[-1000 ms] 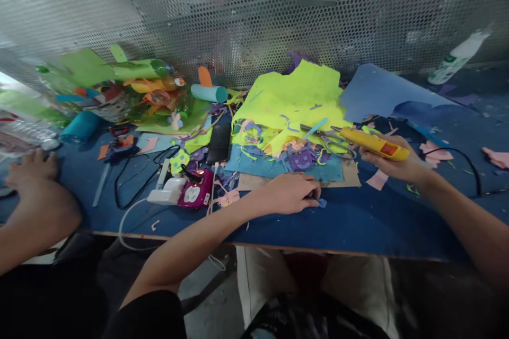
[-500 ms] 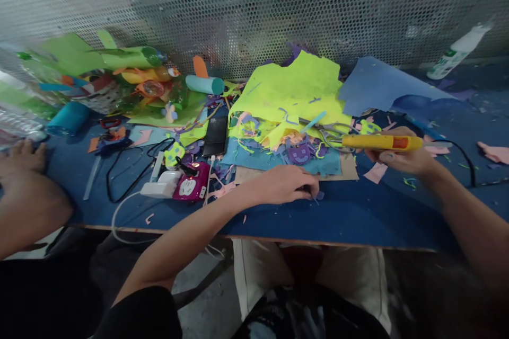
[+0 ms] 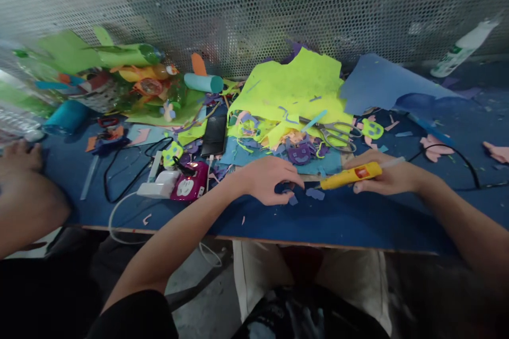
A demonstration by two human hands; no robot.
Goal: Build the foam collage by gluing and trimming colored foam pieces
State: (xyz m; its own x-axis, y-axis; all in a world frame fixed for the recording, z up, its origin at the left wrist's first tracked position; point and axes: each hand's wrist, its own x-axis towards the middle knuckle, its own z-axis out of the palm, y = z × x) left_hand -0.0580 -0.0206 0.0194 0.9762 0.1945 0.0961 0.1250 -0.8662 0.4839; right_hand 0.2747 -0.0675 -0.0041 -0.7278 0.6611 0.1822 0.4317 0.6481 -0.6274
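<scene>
My right hand [image 3: 387, 177] is closed round a yellow glue gun [image 3: 350, 176] with an orange panel; its tip points left toward small blue foam scraps [image 3: 314, 194] on the blue table [image 3: 358, 220]. My left hand [image 3: 268, 179] rests on the table just left of the tip, fingers curled and pinching down on a small blue piece [image 3: 291, 198]. A black cord [image 3: 461, 161] trails right from the glue gun.
Scissors [image 3: 336, 134] lie on a yellow-green foam sheet [image 3: 294, 90] behind my hands. A black phone [image 3: 214, 135], a pink device [image 3: 189, 187], a white charger [image 3: 157, 189] and cables lie left. Another person's hand [image 3: 19, 156] rests at the far left. A perforated metal wall stands behind.
My right hand has brought the glue gun down and left, from above the scissors to table level beside my left hand. My left hand has shifted slightly left over the scraps.
</scene>
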